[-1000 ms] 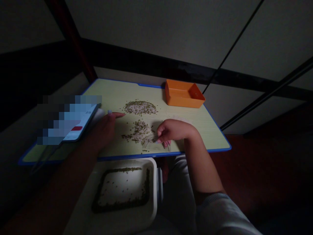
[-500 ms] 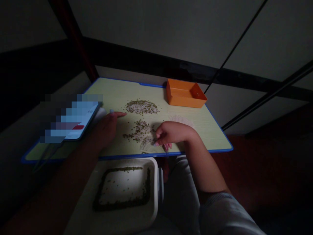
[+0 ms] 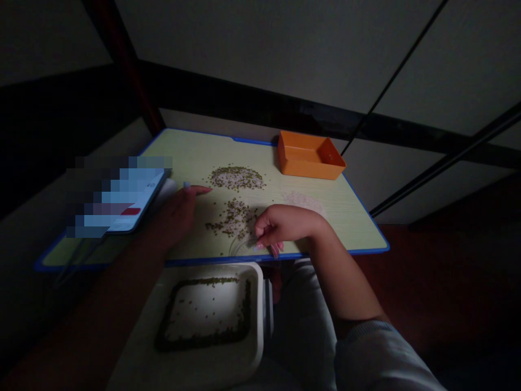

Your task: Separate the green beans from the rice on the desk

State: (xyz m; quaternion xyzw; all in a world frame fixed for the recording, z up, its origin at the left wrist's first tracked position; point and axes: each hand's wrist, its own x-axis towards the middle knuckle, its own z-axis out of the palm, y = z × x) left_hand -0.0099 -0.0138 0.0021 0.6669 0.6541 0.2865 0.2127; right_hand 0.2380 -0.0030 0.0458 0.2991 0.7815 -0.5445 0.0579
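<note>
My left hand [image 3: 178,213] rests at the table's left side, index finger stretched toward the grains and nothing seen in it. My right hand [image 3: 280,224] is curled with fingers pinched on a clear ribbed plastic piece [image 3: 243,247], faint against the table and partly hidden by the hand. Just left of that hand lies a small pile of mixed green beans and white grains [image 3: 234,214]. A larger mixed pile [image 3: 236,177] sits behind it. Beyond my right wrist is a patch of white grains [image 3: 303,202].
An orange box [image 3: 311,168] stands at the table's back right. On the left a phone [image 3: 130,209] leans, partly blurred out. Below the front edge [image 3: 325,254] of the table is a white bin [image 3: 254,326] with green beans along its inner floor edges.
My right hand and the clear plastic piece have shifted slightly toward the table's front edge. Several beans near that edge are no longer visible there. My left hand stays in place.
</note>
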